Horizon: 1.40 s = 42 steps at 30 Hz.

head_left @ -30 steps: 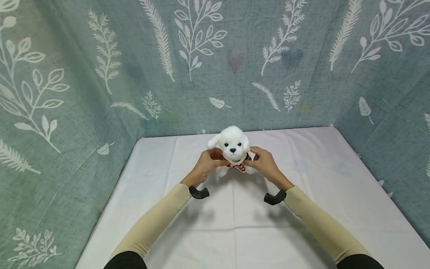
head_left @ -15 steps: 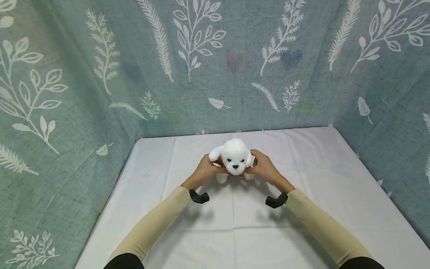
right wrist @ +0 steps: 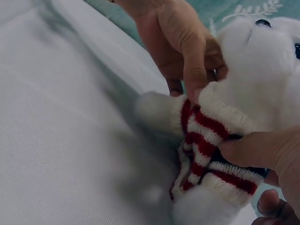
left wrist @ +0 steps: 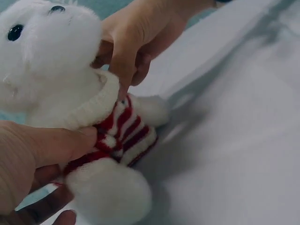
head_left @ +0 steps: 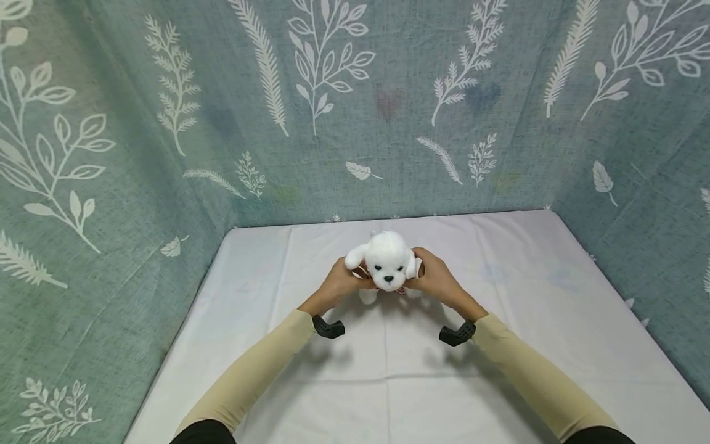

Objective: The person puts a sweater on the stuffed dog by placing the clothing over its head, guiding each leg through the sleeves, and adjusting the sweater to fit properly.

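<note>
A white plush dog (head_left: 386, 258) with black eyes and nose faces me at the far middle of the table, its head tipped forward. It wears a knitted sweater (right wrist: 202, 145) with red and white stripes and a cream collar (left wrist: 89, 108). My left hand (head_left: 339, 282) grips the sweater at one shoulder, the thumb pressed on the stripes below the collar in the left wrist view. At the other shoulder my right hand (head_left: 438, 277) pinches the knit, its thumb on the front in the right wrist view. The fingers behind the dog are partly hidden.
A white cloth (head_left: 355, 394) with fold creases covers the table. Green-grey curtains (head_left: 388, 154) with white leaf prints hang along the back and both sides. Each wrist carries a black camera mount (head_left: 328, 327).
Between the first and second frames, the dog's head tips forward and comes slightly nearer, with both hands lowering a little along with it. Since then, hands and dog have hardly moved.
</note>
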Each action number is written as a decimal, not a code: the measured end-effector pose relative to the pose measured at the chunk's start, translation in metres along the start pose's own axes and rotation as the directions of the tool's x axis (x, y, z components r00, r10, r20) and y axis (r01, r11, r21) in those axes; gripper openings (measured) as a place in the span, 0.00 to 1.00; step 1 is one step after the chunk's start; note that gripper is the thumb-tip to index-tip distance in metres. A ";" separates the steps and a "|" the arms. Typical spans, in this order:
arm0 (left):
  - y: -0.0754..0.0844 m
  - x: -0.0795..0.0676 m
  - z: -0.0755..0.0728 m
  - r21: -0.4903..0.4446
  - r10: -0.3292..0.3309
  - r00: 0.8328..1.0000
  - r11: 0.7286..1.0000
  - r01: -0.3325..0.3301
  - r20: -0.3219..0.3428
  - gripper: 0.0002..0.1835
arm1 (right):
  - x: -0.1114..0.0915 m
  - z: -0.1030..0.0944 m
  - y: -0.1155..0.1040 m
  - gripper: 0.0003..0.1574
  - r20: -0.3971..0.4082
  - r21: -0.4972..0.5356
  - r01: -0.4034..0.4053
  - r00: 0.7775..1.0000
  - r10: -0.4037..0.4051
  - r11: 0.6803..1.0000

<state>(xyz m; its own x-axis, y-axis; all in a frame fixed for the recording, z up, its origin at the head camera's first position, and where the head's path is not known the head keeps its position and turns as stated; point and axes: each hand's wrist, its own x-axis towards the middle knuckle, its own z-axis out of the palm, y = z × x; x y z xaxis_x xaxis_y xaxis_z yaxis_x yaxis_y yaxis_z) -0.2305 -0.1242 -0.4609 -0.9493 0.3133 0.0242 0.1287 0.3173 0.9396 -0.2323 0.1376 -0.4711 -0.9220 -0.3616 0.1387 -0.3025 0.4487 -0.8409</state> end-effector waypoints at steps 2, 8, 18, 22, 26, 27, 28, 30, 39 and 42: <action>0.002 0.000 -0.007 0.041 -0.007 1.000 0.999 0.006 0.019 0.22 | -0.001 -0.002 0.001 0.41 0.012 -0.004 -0.002 1.000 0.002 1.000; 0.016 0.006 -0.032 0.140 -0.071 0.996 0.987 0.078 -0.054 0.11 | -0.006 -0.010 0.002 0.39 0.032 0.022 -0.008 0.999 0.007 1.000; 0.076 0.021 -0.039 0.447 0.100 0.994 0.892 -0.067 -0.051 0.15 | -0.010 -0.019 0.012 0.36 0.067 0.023 -0.014 0.998 0.012 1.000; 0.108 0.025 -0.024 0.674 0.120 0.991 0.728 -0.123 0.051 0.28 | -0.010 -0.021 0.013 0.36 0.061 0.004 -0.016 0.998 0.016 1.000; 0.126 0.024 -0.006 0.819 0.018 0.990 0.560 -0.124 0.138 0.42 | -0.010 -0.021 0.015 0.35 0.057 -0.017 -0.022 0.998 0.023 1.000; 0.128 0.024 -0.002 0.842 -0.007 0.989 0.525 -0.124 0.150 0.44 | -0.010 -0.021 0.015 0.35 0.057 -0.020 -0.023 0.998 0.024 1.000; 0.130 0.025 0.002 0.860 -0.028 0.987 0.494 -0.124 0.159 0.46 | -0.011 -0.020 0.016 0.35 0.058 -0.019 -0.025 0.998 0.026 0.999; 0.131 0.025 0.007 0.885 -0.058 0.985 0.452 -0.117 0.160 0.48 | -0.012 -0.020 0.015 0.35 0.060 -0.013 -0.033 0.998 0.034 0.999; 0.130 0.027 0.013 0.898 -0.129 0.980 0.432 -0.083 0.153 0.45 | -0.013 -0.019 0.015 0.34 0.058 -0.019 -0.029 0.998 0.030 0.999; 0.127 0.028 0.010 0.866 -0.120 0.975 0.490 -0.104 0.186 0.42 | -0.013 -0.019 0.015 0.33 0.055 -0.014 -0.033 0.998 0.033 0.999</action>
<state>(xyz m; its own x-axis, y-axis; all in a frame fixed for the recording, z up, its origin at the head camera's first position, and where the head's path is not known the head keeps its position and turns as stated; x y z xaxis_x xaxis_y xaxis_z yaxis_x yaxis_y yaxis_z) -0.2376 -0.0657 -0.3441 -0.8880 0.4337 -0.1531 0.4104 0.8974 0.1619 -0.2296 0.1643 -0.4758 -0.9168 -0.3908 0.0817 -0.2757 0.4718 -0.8375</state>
